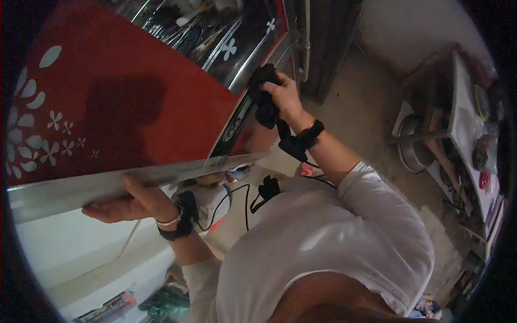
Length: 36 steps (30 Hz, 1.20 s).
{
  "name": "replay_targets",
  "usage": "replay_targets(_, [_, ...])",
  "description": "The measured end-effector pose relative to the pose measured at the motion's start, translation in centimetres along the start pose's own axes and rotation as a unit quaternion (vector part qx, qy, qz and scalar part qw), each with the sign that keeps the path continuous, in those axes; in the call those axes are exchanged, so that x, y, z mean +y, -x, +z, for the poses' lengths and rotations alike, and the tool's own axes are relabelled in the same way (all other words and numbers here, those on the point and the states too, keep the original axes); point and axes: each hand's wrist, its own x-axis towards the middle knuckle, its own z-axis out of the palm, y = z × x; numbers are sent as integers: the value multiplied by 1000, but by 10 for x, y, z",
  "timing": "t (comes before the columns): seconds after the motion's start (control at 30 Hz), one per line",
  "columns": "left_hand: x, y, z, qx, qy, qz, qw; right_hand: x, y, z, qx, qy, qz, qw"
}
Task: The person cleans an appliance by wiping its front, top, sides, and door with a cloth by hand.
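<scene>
My right hand (284, 97) is closed around a bunched black cloth (264, 99), which lies against the dark edge of a glossy red panel (177, 102). My left hand (126, 204) is at the silver metal edge (70, 188) along the panel's lower side. Its fingers are stretched out below the edge, and the thumb rests up against the metal. White leaf and flower prints mark the panel. Black bands sit on both wrists, with a dark cable hanging from them.
Beyond the panel is a dark glass section (215, 48) with shiny items behind it. At the right stands a shelf (458, 97) with a metal pot (412, 142). White drawers or shelving (81, 237) lie below the left hand.
</scene>
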Motion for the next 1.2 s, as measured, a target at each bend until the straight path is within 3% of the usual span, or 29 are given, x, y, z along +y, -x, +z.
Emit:
replay_targets(0.3, [2,-2,-3,17,63,-2,998,-4,0,-1,2,-95,73,993])
replay_targets(0.67, [7,-3,-1,24,31,14,999,-15,16,18,-22,124,21,992])
replay_targets(0.73, [10,-4,-1,25,24,19,999,-12,45,33,-12,274,-50,960])
replay_targets(0.87, [10,-7,0,30,61,19,997,9,67,45,-36,333,-67,940])
replay_targets(0.93, [6,-7,-2,29,51,23,998,0,59,41,-38,374,-135,917])
replay_targets(1.13, [10,-1,-4,28,8,-16,999,-9,-6,15,69,295,-105,947])
replay_targets(1.2, [11,-2,-4,26,-9,-9,1000,-6,5,16,42,258,-95,961])
